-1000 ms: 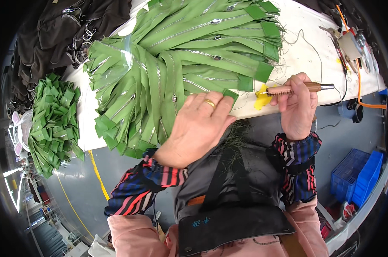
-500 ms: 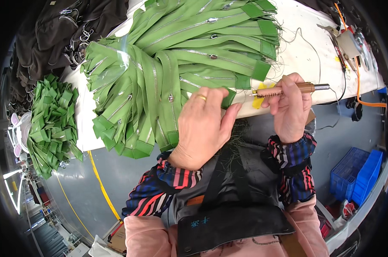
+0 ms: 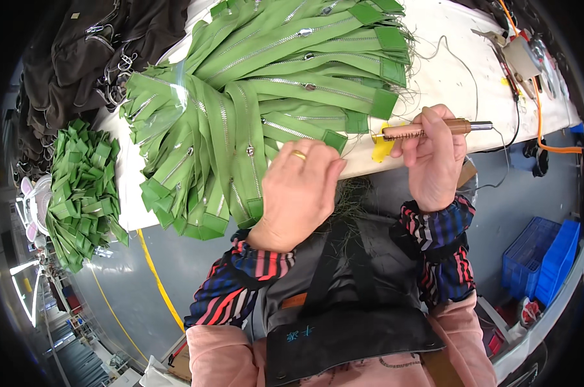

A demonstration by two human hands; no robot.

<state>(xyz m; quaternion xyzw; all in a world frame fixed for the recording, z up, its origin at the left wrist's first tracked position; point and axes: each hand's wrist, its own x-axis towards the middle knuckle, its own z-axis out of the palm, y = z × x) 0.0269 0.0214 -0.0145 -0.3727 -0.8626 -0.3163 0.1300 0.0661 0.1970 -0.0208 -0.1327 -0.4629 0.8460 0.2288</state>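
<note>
Bundled green zippers (image 3: 240,138) with silver teeth and green end tabs lie spread over the white table, a clear band round their middle. My left hand (image 3: 298,193) rests at the near side of the bundle, fingers curled, closed at the tabbed end of one zipper (image 3: 334,140); the fingertips are partly hidden. My right hand (image 3: 437,155) is closed round a pen-shaped tool (image 3: 458,127) with a brown handle, a dark coil along its left part and a metal right end. The tool's left end points toward the zipper tabs, apart from them.
Another green tabbed bundle (image 3: 85,193) hangs at the table's left edge. Dark garments (image 3: 98,58) lie at the far left. A yellow piece (image 3: 382,149) is at the table edge. Loose threads cover my apron (image 3: 350,200). Cables, scissors and blue crates (image 3: 537,258) are at the right.
My left hand has shifted slightly left and down, with its thumb drawn closer to the fingers. The right hand stays nearly in place with the tool. The whole view has shifted a little.
</note>
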